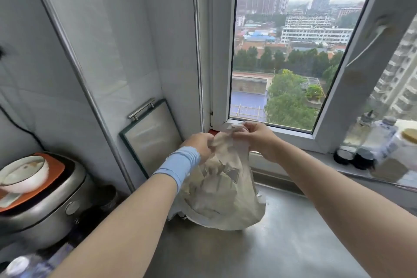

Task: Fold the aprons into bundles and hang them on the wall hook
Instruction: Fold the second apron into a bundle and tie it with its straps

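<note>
Both hands up near the window frame [222, 74], left hand [199, 144] w/ blue wrist sleeve [178, 165] & right hand [255, 136] each clenched on the top of the beige apron [225, 189], which hangs bunched onto the steel counter [293, 244], its grey print too blurry to read.

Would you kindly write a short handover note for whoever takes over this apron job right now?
The left hand has a grip on the top of the apron; the right hand pinches its upper edge.
The apron hangs bunched, its bottom resting on the counter.
Done: gathered, not yet a neat bundle.
Left: finish folding, then hang it; no hook is in view.
</note>
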`<state>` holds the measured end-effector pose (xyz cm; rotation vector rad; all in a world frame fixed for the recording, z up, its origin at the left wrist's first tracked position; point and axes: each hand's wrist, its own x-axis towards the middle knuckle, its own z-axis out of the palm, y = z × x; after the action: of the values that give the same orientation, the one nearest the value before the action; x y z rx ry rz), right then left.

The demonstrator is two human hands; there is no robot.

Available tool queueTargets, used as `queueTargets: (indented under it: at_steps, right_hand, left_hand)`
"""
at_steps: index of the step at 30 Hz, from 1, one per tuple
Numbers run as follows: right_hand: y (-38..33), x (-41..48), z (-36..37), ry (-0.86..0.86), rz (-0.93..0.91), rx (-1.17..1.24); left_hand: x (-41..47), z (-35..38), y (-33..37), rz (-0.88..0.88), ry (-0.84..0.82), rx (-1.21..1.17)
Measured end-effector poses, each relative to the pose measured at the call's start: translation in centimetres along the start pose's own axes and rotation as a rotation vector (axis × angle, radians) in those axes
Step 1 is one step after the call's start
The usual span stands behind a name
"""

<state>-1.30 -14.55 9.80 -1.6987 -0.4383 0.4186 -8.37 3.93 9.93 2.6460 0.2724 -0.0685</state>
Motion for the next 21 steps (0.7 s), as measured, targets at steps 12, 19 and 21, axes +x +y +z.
queueTargets:
  at_steps: [12, 19, 21]
  right_hand:
    - [-3.4, -4.8, -2.4, 0.167, -0.034, -0.167]
    - [-7.8, -8.0, -1.7, 0.264, -0.141, -0.304]
    - [-9.0, -8.7, -1.3, 0.349, -0.199, -0.291]
  left_hand:
    - [-8.8, -8.6, 4.8, 0.054, -0.036, 0.353]
    - [-12.0, -12.8, 3.3, -0.111, 0.337, 0.256]
    - [-12.9, -14.0, 3.5, -0.092, 0.624, -0.023]
